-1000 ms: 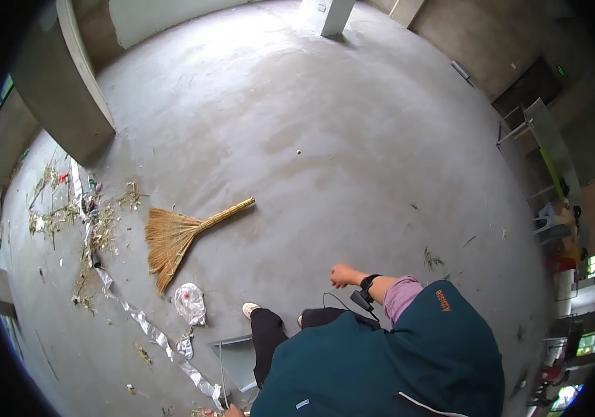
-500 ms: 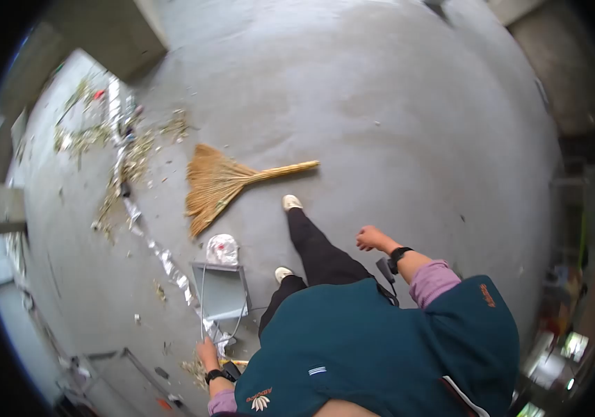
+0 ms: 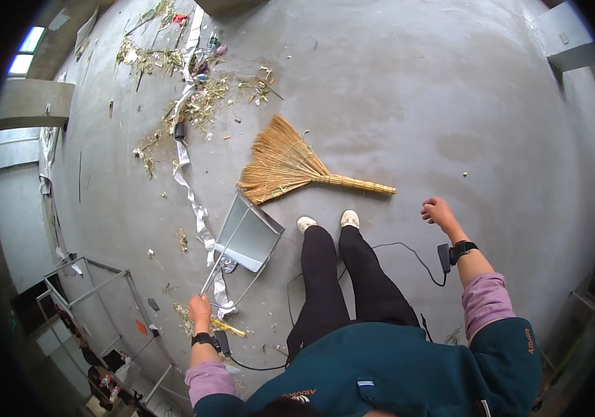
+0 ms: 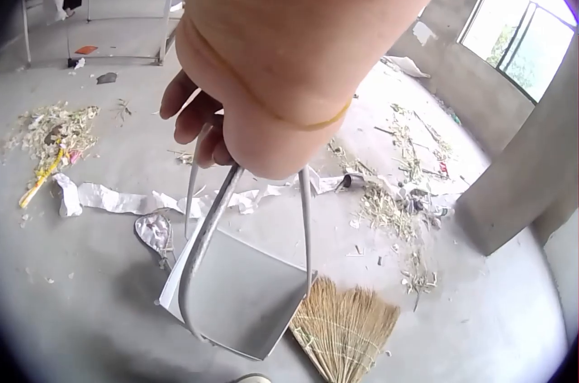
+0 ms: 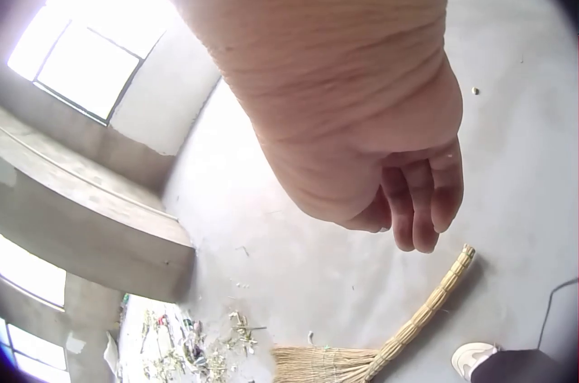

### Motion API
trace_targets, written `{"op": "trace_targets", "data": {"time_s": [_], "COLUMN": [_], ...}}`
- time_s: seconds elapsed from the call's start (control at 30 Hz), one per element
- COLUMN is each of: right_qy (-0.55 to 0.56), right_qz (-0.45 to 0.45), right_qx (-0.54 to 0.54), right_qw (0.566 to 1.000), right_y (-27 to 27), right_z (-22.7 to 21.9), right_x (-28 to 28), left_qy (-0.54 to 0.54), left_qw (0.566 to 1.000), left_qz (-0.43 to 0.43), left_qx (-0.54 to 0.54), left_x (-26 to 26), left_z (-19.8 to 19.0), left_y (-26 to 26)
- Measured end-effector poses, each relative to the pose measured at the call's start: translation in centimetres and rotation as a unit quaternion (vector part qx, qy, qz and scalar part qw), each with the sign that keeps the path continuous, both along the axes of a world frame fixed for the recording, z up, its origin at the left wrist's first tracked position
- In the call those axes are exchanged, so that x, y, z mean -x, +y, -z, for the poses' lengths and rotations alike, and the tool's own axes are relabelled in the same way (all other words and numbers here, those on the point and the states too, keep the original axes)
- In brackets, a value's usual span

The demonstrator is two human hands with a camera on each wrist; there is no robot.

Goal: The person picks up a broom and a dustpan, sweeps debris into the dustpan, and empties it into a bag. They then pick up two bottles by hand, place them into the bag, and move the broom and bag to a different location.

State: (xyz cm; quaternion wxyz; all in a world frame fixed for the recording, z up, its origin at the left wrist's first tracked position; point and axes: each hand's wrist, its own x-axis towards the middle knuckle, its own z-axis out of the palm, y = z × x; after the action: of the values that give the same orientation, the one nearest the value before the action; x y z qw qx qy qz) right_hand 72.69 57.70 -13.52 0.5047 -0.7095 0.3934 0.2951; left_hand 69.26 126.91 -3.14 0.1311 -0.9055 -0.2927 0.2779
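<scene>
My left hand (image 3: 200, 310) grips the long bent metal handle of a grey dustpan (image 3: 250, 240). In the left wrist view the dustpan (image 4: 249, 288) hangs below that hand, pan facing up. Its far edge overlaps the bristles of a straw broom (image 3: 287, 163) lying on the floor. The broom's bound handle points right, in front of the white shoes (image 3: 349, 219). To the right, my right hand (image 3: 439, 212) hangs in the air with loosely bent fingers and holds nothing. The right wrist view has the broom handle (image 5: 425, 301) below that hand.
A crumpled silvery strip (image 3: 197, 208) runs along the floor left of the dustpan. Dry plant litter (image 3: 207, 101) lies scattered at the far left. A yellow stick (image 3: 229, 329) is near my left hand. A metal frame (image 3: 96, 285) stands at left; a cable (image 3: 409, 249) crosses my legs.
The view has swung left and down. My left hand has come fully into view with the dustpan, which has moved toward the broom over a silvery bag. Both feet now stand close to the broom.
</scene>
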Motion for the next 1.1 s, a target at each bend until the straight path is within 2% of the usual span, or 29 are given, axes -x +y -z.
{"op": "trace_targets", "data": {"time_s": [0.07, 0.13, 0.2, 0.23, 0.3, 0.4, 0.53, 0.6, 0.63, 0.7, 0.77, 0.83, 0.87, 0.93, 0.97, 1.03, 1.1], "right_qy": [0.029, 0.054, 0.083, 0.084, 0.097, 0.109, 0.128, 0.121, 0.121, 0.116, 0.116, 0.053, 0.057, 0.019, 0.021, 0.021, 0.033], "right_qz": [-0.023, -0.056, -0.094, -0.117, -0.143, -0.170, -0.182, -0.192, -0.198, -0.218, -0.239, -0.331, -0.336, -0.360, -0.364, -0.403, -0.431], "right_qx": [0.018, 0.018, 0.018, 0.009, -0.003, -0.020, -0.033, -0.025, -0.019, -0.007, 0.005, 0.124, 0.117, 0.188, 0.184, 0.246, 0.250], "right_qw": [0.999, 0.997, 0.992, 0.989, 0.985, 0.979, 0.974, 0.974, 0.973, 0.969, 0.964, 0.934, 0.933, 0.914, 0.913, 0.881, 0.866], "right_y": [0.2, 1.2, 2.2, 2.9, 4.5, 6.3, 8.0, 8.7, 9.1, 10.0, 10.6, 11.0, 11.3, 11.9, 12.2, 13.0, 13.5], "right_z": [2.3, 4.3, 6.4, 8.6, 10.8, 14.8, 21.0, 23.9, 25.2, 28.8, 32.0, 35.7, 37.2, 40.1, 41.1, 42.9, 44.4], "right_x": [-1.0, -1.8, -2.4, -2.5, -2.8, -4.2, -6.2, -7.5, -8.3, -9.8, -10.8, -11.6, -11.9, -12.4, -12.6, -12.4, -11.9], "left_qy": [0.015, 0.033, 0.018, 0.029, 0.000, 0.012, 0.016, -0.171, -0.166, -0.321, -0.338, -0.392, -0.388, -0.334, -0.331, -0.367, -0.378], "left_qw": [1.000, 0.999, 0.999, 0.999, 0.998, 0.995, 0.998, 0.978, 0.979, 0.943, 0.935, 0.905, 0.907, 0.923, 0.921, 0.904, 0.886], "left_qz": [-0.016, -0.038, 0.019, 0.011, 0.067, 0.094, 0.064, 0.055, 0.052, -0.032, -0.067, -0.126, -0.128, -0.176, -0.193, -0.202, -0.242], "left_qx": [0.004, 0.008, -0.022, -0.030, -0.013, 0.002, 0.010, 0.105, 0.102, 0.084, 0.088, 0.104, 0.097, 0.071, 0.064, 0.091, 0.117], "left_x": [-2.6, -4.8, -5.3, -5.4, -6.2, -6.9, -7.0, -7.0, -6.9, -6.3, -4.7, -3.7, -3.3, -1.7, -0.2, 0.1, 0.8], "left_z": [-0.5, 0.8, 2.9, 4.3, 5.7, 8.4, 10.9, 12.3, 13.0, 14.9, 15.7, 15.9, 15.6, 15.3, 15.4, 15.3, 15.1], "left_y": [-0.5, 0.1, 2.4, 2.2, 2.9, 2.9, 2.3, 2.4, 2.3, 2.1, 3.1, 2.9, 3.3, 5.1, 7.2, 8.2, 9.6]}}
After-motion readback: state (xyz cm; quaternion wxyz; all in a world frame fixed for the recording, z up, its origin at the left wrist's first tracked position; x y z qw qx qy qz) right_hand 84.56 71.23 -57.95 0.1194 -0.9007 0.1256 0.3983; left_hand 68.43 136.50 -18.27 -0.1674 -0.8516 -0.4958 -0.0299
